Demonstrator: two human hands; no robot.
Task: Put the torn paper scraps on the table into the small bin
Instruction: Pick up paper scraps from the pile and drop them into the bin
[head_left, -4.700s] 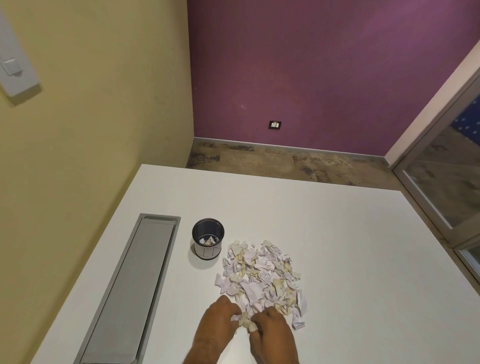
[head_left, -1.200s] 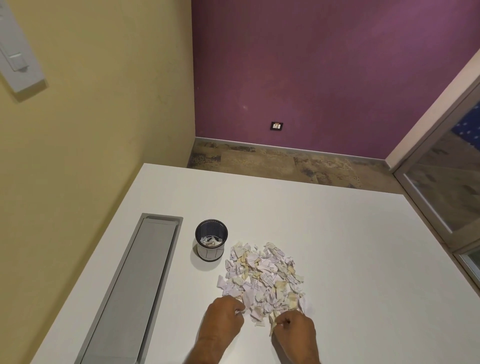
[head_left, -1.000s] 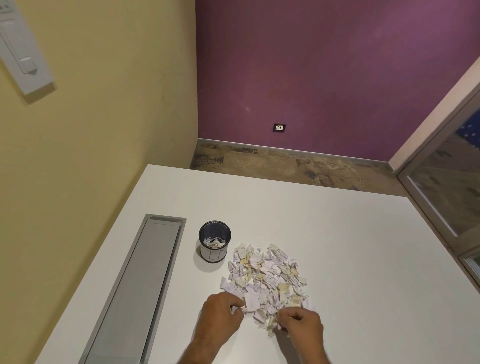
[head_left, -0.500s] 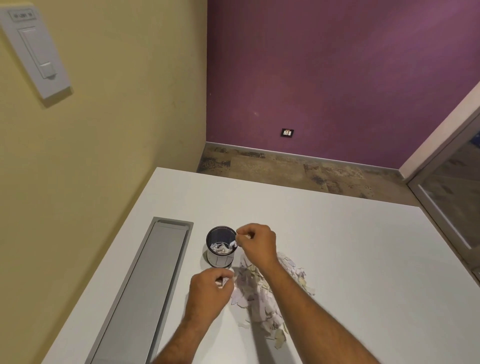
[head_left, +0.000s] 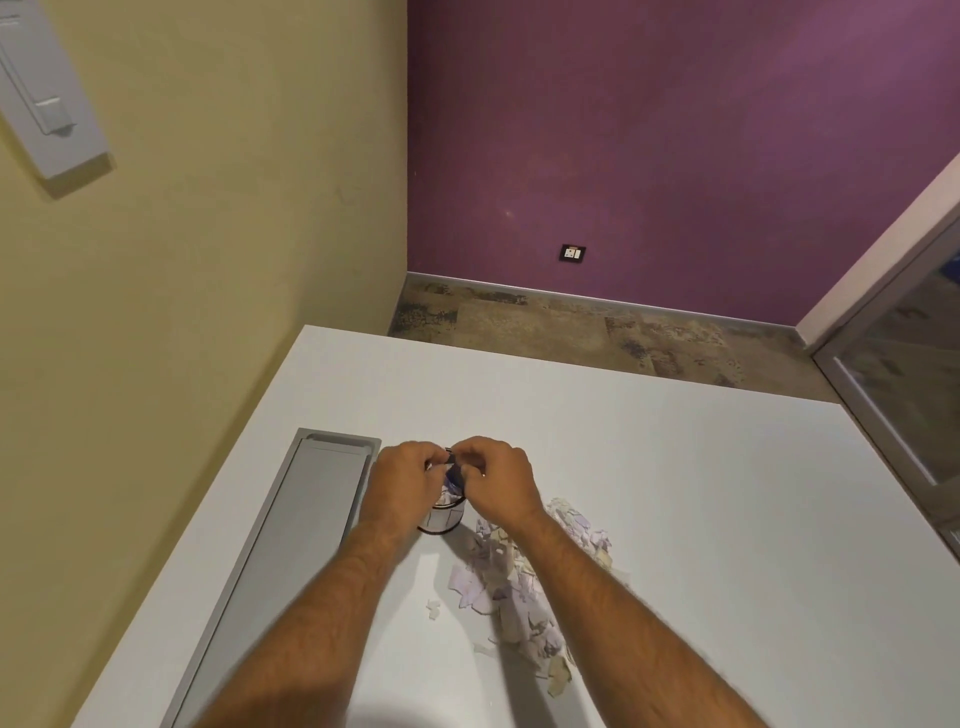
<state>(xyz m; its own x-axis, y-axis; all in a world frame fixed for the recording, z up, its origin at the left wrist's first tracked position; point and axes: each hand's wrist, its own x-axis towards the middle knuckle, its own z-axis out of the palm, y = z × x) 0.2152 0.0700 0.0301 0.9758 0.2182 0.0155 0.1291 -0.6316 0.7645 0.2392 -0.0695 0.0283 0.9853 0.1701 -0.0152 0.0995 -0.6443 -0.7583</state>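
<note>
You had brought both hands up from the near edge of the scrap pile (head_left: 524, 577) to meet over the small bin (head_left: 445, 512). Your left hand (head_left: 404, 480) and right hand (head_left: 496, 480) were curled above its mouth; whether they still pinched paper I could not tell. Most scraps still lay just right of the bin, so the task was far from finished.
</note>
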